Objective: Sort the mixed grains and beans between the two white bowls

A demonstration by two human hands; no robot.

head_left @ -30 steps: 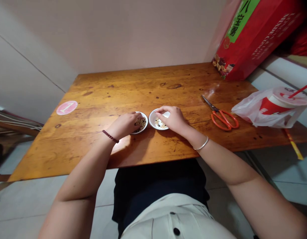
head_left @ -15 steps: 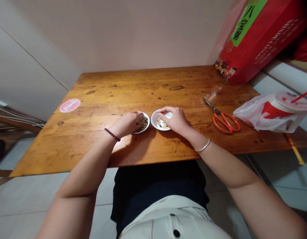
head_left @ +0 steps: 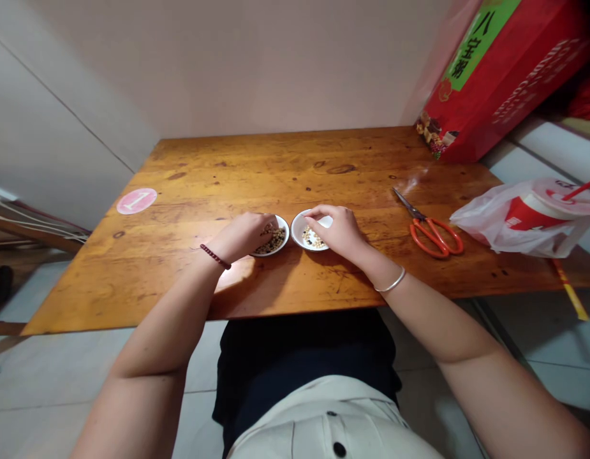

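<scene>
While left hand (head_left: 242, 233) dips into left bowl (head_left: 284, 227), right hand (head_left: 341, 231) is over right bowl (head_left: 299, 224). Fingers' grasp — can't tell, both.

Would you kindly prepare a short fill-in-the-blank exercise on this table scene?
The left hand is at one white bowl; the ____ hand is at the other bowl.
A beaded bracelet circles the ____ wrist.
The pink sticker shows the number ____.
Beside the plastic bag, a pair of ____ lies on the table.
Missing words: right; left; 1; scissors.
</scene>
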